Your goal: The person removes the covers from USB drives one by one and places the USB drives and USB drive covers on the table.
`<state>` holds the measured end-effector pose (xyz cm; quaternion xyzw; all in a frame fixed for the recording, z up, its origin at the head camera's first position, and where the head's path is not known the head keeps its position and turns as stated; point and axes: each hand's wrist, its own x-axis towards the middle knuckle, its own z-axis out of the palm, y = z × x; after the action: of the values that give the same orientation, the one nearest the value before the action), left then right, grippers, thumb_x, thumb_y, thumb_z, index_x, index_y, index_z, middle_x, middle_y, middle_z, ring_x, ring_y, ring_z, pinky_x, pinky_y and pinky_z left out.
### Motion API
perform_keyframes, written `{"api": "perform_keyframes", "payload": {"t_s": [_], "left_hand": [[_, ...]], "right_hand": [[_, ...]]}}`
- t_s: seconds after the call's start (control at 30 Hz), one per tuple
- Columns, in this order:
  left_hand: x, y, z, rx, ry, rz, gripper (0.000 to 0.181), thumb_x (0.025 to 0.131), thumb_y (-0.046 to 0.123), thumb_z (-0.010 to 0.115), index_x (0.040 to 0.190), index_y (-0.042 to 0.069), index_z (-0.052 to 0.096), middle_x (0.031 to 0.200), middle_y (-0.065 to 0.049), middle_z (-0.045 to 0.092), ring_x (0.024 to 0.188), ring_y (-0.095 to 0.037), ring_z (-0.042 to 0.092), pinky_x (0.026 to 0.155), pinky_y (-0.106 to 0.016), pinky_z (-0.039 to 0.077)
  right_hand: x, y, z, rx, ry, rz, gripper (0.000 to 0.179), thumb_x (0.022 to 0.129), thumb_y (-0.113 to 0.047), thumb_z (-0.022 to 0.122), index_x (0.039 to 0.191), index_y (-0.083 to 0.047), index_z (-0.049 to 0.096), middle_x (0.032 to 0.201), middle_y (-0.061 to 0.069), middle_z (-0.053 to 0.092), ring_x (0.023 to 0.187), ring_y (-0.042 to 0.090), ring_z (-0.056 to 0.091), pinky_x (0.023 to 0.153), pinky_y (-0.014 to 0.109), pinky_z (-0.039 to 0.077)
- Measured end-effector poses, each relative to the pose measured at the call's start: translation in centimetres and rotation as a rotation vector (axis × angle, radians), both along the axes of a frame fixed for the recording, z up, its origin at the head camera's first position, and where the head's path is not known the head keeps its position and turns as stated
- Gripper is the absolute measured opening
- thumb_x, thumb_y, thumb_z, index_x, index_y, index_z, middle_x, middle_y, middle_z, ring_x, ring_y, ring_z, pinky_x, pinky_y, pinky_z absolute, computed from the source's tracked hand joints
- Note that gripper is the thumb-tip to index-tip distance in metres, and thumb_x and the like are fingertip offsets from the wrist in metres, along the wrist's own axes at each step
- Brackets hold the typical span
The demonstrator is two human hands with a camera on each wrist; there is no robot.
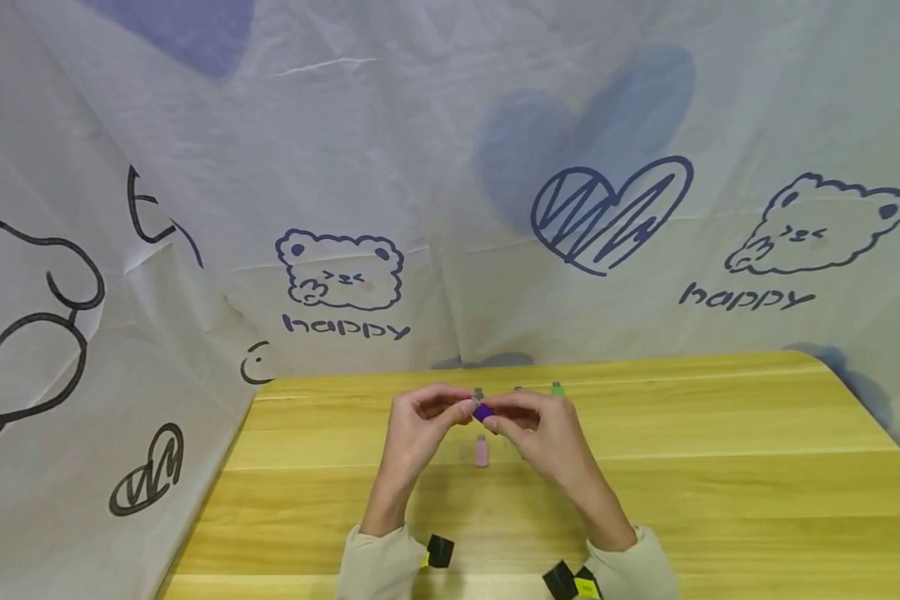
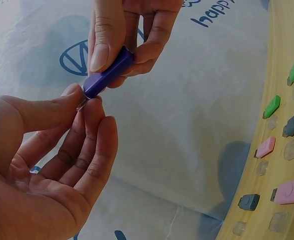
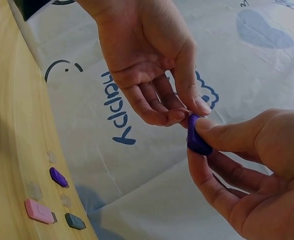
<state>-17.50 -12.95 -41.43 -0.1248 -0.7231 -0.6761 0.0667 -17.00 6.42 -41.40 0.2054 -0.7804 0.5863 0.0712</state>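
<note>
A purple USB flash drive (image 1: 483, 412) is held up above the table between both hands. My right hand (image 1: 551, 437) grips its purple body between thumb and fingers. At the drive's other end, the thumb and fingertips of my left hand (image 1: 412, 437) pinch a small clear cap (image 2: 81, 104), mostly hidden by the fingertips. In the left wrist view, the cap end meets the purple body with the connector out of sight. Below the hands lies a pink flash drive (image 1: 482, 452).
More flash drives lie on the wooden table (image 1: 307, 492): green ones (image 2: 272, 107), dark grey ones (image 2: 249, 202) and a purple one (image 3: 58, 177). Clear caps (image 2: 278, 222) lie beside them. A printed cloth (image 1: 450, 183) hangs behind the table.
</note>
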Motion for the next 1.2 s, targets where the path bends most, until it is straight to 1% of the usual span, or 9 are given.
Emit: {"api": "perform_keyframes", "payload": {"t_s": [0.23,0.4,0.47,0.57,0.63,0.8,0.87,0.97,1.2], "left_hand": [[-0.3,0.2,0.0,0.000,-0.024,0.031,0.010,0.092,0.001,0.076,0.100,-0.005,0.077,0.096,-0.016,0.075,0.075,-0.016,0.070,0.073,-0.028,0.061],[-0.4,0.4,-0.2,0.031,-0.038,0.032,0.011,0.091,-0.002,0.075,0.099,-0.009,0.075,0.096,-0.018,0.075,0.074,-0.016,0.070,0.073,-0.027,0.061],[-0.4,0.6,-0.2,0.041,-0.044,0.028,0.010,0.091,-0.002,0.075,0.099,-0.008,0.076,0.095,-0.017,0.075,0.074,-0.016,0.070,0.073,-0.028,0.061],[-0.4,0.8,-0.2,0.051,-0.051,0.014,0.011,0.092,0.001,0.076,0.099,-0.007,0.076,0.096,-0.017,0.075,0.075,-0.015,0.070,0.074,-0.028,0.061],[-0.3,0.8,-0.2,0.058,-0.064,0.017,0.011,0.092,0.002,0.076,0.099,-0.006,0.076,0.096,-0.016,0.075,0.075,-0.016,0.071,0.074,-0.029,0.061],[-0.1,0.5,-0.3,0.075,-0.089,0.069,0.010,0.091,0.000,0.076,0.098,-0.008,0.075,0.092,-0.016,0.075,0.073,-0.016,0.070,0.073,-0.028,0.061],[-0.1,0.5,-0.3,0.073,-0.090,0.078,0.013,0.091,0.000,0.076,0.099,-0.010,0.074,0.092,-0.016,0.075,0.072,-0.016,0.070,0.073,-0.028,0.061],[-0.1,0.5,-0.2,0.068,-0.092,0.083,0.015,0.091,0.002,0.077,0.100,-0.011,0.074,0.092,-0.015,0.076,0.073,-0.016,0.070,0.074,-0.028,0.061],[-0.2,0.9,-0.3,0.079,-0.099,0.112,0.014,0.090,0.002,0.077,0.098,-0.010,0.075,0.091,-0.017,0.075,0.071,-0.015,0.070,0.073,-0.027,0.061]], "right_hand": [[0.1,-0.3,0.2,-0.003,-0.029,-0.042,0.014,0.089,-0.001,0.079,0.102,-0.001,0.079,0.096,0.008,0.075,0.083,0.018,0.075,0.072,0.025,0.062],[0.3,-0.4,0.2,0.008,-0.052,-0.066,0.013,0.088,0.000,0.079,0.101,-0.003,0.080,0.095,0.006,0.074,0.082,0.017,0.074,0.072,0.025,0.062],[0.3,-0.4,0.3,0.011,-0.058,-0.077,0.013,0.088,0.000,0.079,0.100,-0.004,0.080,0.095,0.005,0.074,0.082,0.017,0.074,0.073,0.025,0.062],[0.5,-0.2,0.4,0.010,-0.048,-0.099,0.013,0.087,0.001,0.079,0.099,-0.004,0.080,0.093,0.005,0.074,0.081,0.017,0.074,0.072,0.025,0.062],[0.5,-0.3,0.4,0.013,-0.043,-0.099,0.013,0.087,0.001,0.079,0.099,-0.003,0.080,0.093,0.006,0.074,0.081,0.018,0.075,0.072,0.025,0.062],[0.5,-0.8,0.4,0.040,-0.037,-0.068,0.013,0.088,0.000,0.079,0.101,-0.002,0.080,0.095,0.008,0.075,0.082,0.020,0.075,0.072,0.024,0.062],[0.5,-0.9,0.5,0.047,-0.032,-0.078,0.013,0.088,0.000,0.079,0.101,-0.003,0.080,0.094,0.008,0.075,0.082,0.020,0.075,0.071,0.024,0.062],[0.6,-1.0,0.7,0.052,-0.022,-0.105,0.013,0.087,0.000,0.080,0.099,-0.004,0.080,0.093,0.006,0.075,0.080,0.020,0.075,0.070,0.024,0.062],[0.6,-1.0,0.6,0.063,0.026,-0.110,0.011,0.087,0.000,0.080,0.098,-0.002,0.080,0.093,0.009,0.076,0.079,0.021,0.075,0.069,0.026,0.062]]}}
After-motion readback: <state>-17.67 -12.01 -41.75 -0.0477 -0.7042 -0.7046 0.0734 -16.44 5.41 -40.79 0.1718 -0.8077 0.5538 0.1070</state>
